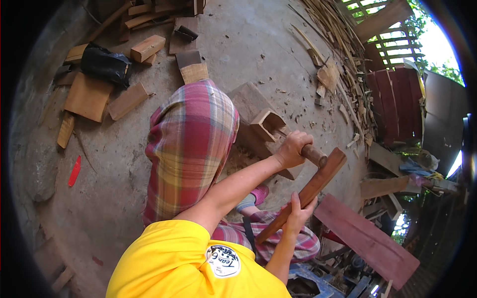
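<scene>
Brown, squared wooden bar (pixel 322 176) fills the closed right hand (pixel 299 213); left hand (pixel 292 149) grips a round handle (pixel 314 155).

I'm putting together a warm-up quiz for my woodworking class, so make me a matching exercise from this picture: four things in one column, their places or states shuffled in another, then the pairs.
1. Left hand
2. Right hand
3. Red strip
4. Black plastic-like bundle

A. Among wood pieces, upper left
B. Holding a long wooden bar
C. Lying on the floor, at left
D. Holding a round wooden handle

Pairs: 1-D, 2-B, 3-C, 4-A
</scene>
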Demonstrator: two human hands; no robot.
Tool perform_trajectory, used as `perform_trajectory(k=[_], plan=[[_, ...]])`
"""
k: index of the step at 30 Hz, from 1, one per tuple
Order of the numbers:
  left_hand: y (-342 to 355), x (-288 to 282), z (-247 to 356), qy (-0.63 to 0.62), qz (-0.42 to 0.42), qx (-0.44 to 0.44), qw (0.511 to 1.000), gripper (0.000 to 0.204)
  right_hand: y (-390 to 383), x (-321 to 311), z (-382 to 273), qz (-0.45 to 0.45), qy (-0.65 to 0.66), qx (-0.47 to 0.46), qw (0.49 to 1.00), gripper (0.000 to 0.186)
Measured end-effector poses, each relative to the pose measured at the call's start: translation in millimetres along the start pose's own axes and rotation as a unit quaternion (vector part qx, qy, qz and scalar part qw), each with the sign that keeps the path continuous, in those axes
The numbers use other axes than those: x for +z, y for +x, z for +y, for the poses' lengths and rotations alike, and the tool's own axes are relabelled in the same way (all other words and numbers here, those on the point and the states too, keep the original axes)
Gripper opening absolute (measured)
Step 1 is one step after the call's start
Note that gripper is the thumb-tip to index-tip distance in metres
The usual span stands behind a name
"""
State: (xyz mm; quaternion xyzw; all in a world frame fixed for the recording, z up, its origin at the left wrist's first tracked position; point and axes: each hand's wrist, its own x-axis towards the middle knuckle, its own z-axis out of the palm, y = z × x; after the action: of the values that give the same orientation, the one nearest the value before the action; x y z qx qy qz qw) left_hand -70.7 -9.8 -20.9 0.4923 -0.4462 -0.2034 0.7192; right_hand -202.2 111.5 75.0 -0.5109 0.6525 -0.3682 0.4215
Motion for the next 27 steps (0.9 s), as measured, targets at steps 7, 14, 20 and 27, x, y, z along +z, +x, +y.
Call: perform_trajectory(k=[7,14,20,27], plan=[[3,7,-11,-0.001,-0.021,0.016,1.0,0.025,-9,-8,-32,0.085,0.009,-0.046,0.995,0.055],[10,6,-18,-0.03,-0.069,-0.021,0.997,0.021,2,-5,-45,0.119,0.021,-0.225,0.967,0.068],[13,-2,-23,-0.023,-0.068,-0.067,0.995,0.019,2,-8,-46,0.051,-0.088,-0.033,0.994,0.072],[9,0,-20,-0.044,-0.113,-0.089,0.989,0.019,-1,-6,-41,0.026,-0.052,-0.074,0.996,0.07]])
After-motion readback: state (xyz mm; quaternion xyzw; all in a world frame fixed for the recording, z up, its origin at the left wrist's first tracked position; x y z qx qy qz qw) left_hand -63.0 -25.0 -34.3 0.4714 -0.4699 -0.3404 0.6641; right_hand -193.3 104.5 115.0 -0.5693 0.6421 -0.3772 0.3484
